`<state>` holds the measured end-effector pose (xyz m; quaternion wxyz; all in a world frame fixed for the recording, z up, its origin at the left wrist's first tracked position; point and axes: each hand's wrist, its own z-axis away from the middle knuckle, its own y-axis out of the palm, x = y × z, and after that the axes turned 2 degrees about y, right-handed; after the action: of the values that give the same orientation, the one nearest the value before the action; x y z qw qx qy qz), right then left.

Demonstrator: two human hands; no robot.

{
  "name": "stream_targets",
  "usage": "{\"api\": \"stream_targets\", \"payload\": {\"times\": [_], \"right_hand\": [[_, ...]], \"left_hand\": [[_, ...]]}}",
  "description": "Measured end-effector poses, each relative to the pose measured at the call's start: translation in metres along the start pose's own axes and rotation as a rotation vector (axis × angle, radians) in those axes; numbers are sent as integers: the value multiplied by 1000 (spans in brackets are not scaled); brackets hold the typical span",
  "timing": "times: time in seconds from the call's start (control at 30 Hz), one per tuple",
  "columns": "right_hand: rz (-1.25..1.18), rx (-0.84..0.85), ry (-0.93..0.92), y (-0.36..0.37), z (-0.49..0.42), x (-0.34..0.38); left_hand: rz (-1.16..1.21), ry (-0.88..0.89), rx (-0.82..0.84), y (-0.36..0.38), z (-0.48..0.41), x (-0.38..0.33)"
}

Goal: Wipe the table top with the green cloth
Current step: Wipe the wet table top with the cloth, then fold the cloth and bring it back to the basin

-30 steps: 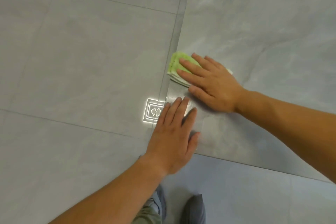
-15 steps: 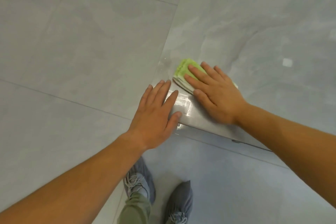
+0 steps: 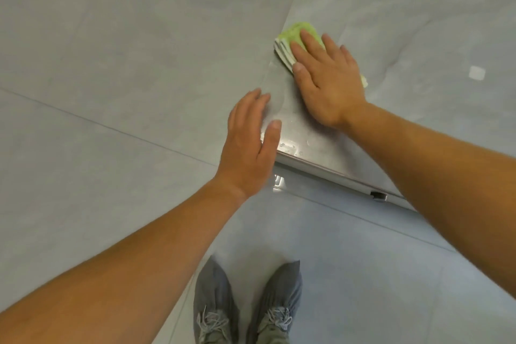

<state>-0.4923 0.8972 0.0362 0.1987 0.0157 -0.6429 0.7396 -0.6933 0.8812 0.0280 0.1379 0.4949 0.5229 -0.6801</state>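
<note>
A folded green cloth (image 3: 293, 36) lies on the grey marble-look table top (image 3: 405, 22), close to the table's left edge. My right hand (image 3: 326, 78) lies flat on the cloth with straight fingers and covers most of it. My left hand (image 3: 248, 142) is flat with straight fingers at the table's near left corner, its fingertips over the corner and the palm out past the edge.
Grey floor tiles (image 3: 111, 64) spread left of and below the table. My two grey shoes (image 3: 245, 304) stand on the floor near the table's front edge. A small metal fitting (image 3: 378, 195) shows under that edge. A pale square reflection (image 3: 477, 73) sits on the table at right.
The view has tilted down, so my shoes show more. My right hand stays flat on the cloth by the left edge. My left hand has slid slightly off the corner.
</note>
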Motion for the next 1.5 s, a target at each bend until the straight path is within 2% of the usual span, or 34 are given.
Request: {"api": "stream_targets", "payload": {"times": [0.07,0.2,0.27,0.37,0.47,0.53,0.6,0.7,0.83,0.93,1.03,1.13,1.23,1.3,1.33,1.4,1.5], "right_hand": [[4,-41,31,7,4,19],[53,21,-241,21,61,35],[76,63,-337,27,83,39],[106,66,-355,32,93,37],[107,61,-333,32,105,29],[97,36,-259,35,121,22],[73,-12,-114,37,141,14],[39,-58,187,33,171,-10],[-35,-91,579,17,203,-53],[-77,-100,663,13,205,-58],[-149,-101,662,10,203,-56],[-325,-116,622,-3,208,-64],[-548,-328,661,-19,223,-75],[-580,-504,850,-23,238,-82],[-614,-541,980,-22,245,-84],[-759,-512,1202,-18,256,-88],[-994,-433,1351,-8,260,-87]], "left_hand": [[170,-206,-106,-1,-14,-2],[649,-656,-209,-12,-53,-8],[725,-738,-193,-17,-63,-8],[708,-750,-108,-18,-61,-11],[636,-703,-25,-17,-56,-14],[473,-595,20,-14,-53,-13],[258,-457,70,-8,-46,-10],[-49,-260,243,1,-30,-6],[-373,-153,324,11,-20,-6],[-569,-99,308,14,-21,-12],[-551,55,238,19,-18,-28],[-431,208,314,42,-17,-59],[-307,241,421,80,-17,-96],[-241,199,476,104,-22,-117],[-239,178,506,115,-26,-125],[-283,158,559,135,-37,-140],[-399,148,600,156,-50,-154]]}}
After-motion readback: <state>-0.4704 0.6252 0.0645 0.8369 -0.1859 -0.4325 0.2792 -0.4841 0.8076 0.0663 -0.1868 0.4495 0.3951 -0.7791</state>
